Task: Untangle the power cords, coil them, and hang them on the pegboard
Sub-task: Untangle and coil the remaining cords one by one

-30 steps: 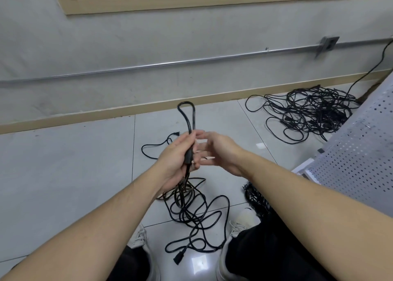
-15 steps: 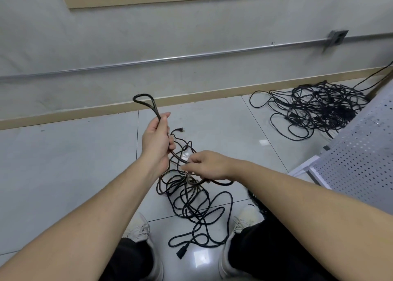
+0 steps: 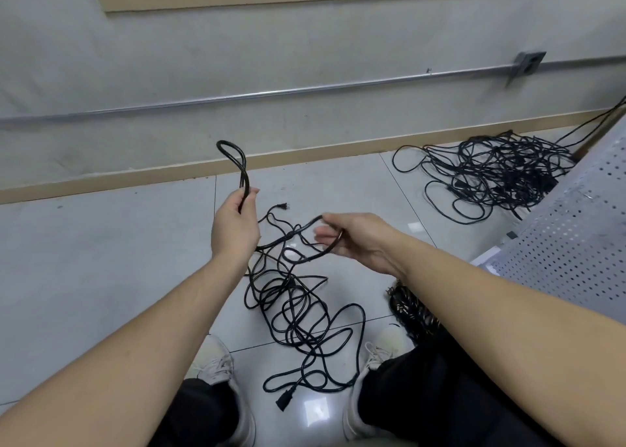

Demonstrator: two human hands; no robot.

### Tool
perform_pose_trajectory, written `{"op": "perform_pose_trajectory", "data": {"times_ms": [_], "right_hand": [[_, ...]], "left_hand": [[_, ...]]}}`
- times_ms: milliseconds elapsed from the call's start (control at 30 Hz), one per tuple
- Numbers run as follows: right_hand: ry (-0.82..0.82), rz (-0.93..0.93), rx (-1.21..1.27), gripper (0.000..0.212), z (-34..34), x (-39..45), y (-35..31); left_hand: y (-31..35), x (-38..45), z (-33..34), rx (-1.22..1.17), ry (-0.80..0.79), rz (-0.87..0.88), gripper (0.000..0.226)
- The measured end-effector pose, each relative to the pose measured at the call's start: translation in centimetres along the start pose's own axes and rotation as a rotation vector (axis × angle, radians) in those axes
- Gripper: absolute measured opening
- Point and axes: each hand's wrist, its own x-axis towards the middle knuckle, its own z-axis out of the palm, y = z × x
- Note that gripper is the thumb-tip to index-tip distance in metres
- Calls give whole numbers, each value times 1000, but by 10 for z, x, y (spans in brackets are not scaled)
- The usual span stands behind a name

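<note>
Left hand (image 3: 234,227) grips a folded loop of the black cord (image 3: 294,314) sticking upward — right hand (image 3: 352,240) curls round another stretch beside it. Rest sprawls on the floor tiles (image 3: 101,260) between the shoes; second tangle (image 3: 491,179) near the wall.

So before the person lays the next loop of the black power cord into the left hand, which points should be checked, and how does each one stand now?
1. Left hand grips the folded loop of the black power cord: ok.
2. Right hand holds the next stretch of that cord: ok.
3. Cord on the grey tiled floor between the white shoes lies free of knots: not ok, loops cross each other.
4. Black socket end lies free on the floor: ok.
5. Separate from the second tangled pile of black cords by the wall: ok.
6. Grey perforated metal pegboard has hooks: cannot tell.
</note>
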Motion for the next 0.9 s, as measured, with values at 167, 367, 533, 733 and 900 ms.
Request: {"op": "perform_pose_trajectory", "data": {"times_ms": [167,367,533,733,900], "right_hand": [[117,-285,-248,20,10,-9,-4],[45,-522,-414,14,15,-25,-12],[165,-566,-380,11,10,-22,-15],[254,-531,-343,22,-3,-19,-21],[254,-520,-341,24,-2,-16,-19]], "left_hand": [[2,-12,9,-21,-122,-41,19],[-1,-19,13,206,-326,30,21],[15,-38,23,176,-503,-18,63],[15,-48,24,156,-666,116,23],[12,-48,26,284,-673,135,25]]}}
